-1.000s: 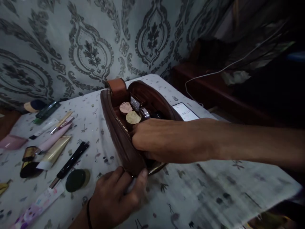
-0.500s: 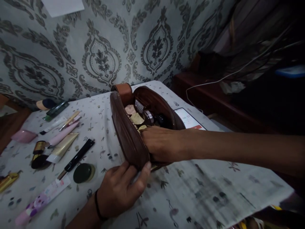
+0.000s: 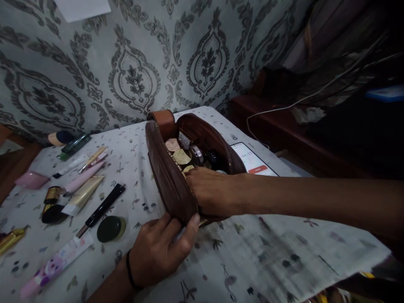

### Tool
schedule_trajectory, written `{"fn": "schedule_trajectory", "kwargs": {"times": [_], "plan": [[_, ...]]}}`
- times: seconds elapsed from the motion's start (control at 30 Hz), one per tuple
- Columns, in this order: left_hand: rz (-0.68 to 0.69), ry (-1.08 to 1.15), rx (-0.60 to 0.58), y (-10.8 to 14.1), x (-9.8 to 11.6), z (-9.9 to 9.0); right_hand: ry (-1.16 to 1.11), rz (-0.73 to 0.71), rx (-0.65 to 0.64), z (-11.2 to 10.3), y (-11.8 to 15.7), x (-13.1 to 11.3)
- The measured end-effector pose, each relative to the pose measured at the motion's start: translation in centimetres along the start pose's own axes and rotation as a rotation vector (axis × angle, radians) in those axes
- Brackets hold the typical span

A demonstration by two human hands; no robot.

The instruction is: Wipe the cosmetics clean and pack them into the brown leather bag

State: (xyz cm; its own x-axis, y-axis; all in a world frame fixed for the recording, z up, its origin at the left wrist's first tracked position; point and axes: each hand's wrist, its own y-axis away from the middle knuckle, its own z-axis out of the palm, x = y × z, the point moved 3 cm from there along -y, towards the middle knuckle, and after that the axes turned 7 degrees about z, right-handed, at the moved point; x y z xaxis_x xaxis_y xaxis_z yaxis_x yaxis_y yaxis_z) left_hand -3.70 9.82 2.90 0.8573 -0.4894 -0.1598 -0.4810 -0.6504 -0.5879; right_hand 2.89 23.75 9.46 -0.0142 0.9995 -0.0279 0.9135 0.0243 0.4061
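Observation:
A brown zippered toiletry bag (image 3: 168, 181) lies unzipped on the cloth-covered table (image 3: 271, 248). My left hand (image 3: 162, 242), with a black band at the wrist, pinches the near end of the bag between thumb and fingers. Down inside the bag is my right hand (image 3: 214, 189), its fingertips hidden, so what they touch cannot be made out. Beyond that hand, the bag holds round gold-coloured lids (image 3: 182, 156), a glittery silver item (image 3: 184, 141) and a dark rounded item (image 3: 212, 158).
Left of the bag lie a dark-lidded jar (image 3: 110, 228), a slim black tube (image 3: 105, 206), a cream tube (image 3: 83, 195), a pink-and-white tube (image 3: 57, 267) and several other cosmetics. A lit phone (image 3: 252, 158) lies behind the bag's right side. A patterned wall (image 3: 170, 54) rises behind.
My right forearm has shifted slightly, and more of the phone screen and of the bag's contents shows. My left hand keeps its hold on the bag.

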Motion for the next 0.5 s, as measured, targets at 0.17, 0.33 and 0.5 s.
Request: {"fn": "schedule_trajectory", "kwargs": {"times": [0.17, 0.33, 0.5], "plan": [[0.012, 0.013, 0.017, -0.18, -0.09, -0.13, -0.042, -0.008, -0.003, -0.16, 0.18, -0.09], [0.016, 0.01, 0.012, -0.08, -0.13, -0.13, -0.036, -0.039, 0.006, -0.19, 0.15, -0.09], [0.018, 0.029, 0.009, -0.07, -0.15, -0.07, -0.007, -0.056, -0.015, -0.12, 0.08, -0.18]]}}
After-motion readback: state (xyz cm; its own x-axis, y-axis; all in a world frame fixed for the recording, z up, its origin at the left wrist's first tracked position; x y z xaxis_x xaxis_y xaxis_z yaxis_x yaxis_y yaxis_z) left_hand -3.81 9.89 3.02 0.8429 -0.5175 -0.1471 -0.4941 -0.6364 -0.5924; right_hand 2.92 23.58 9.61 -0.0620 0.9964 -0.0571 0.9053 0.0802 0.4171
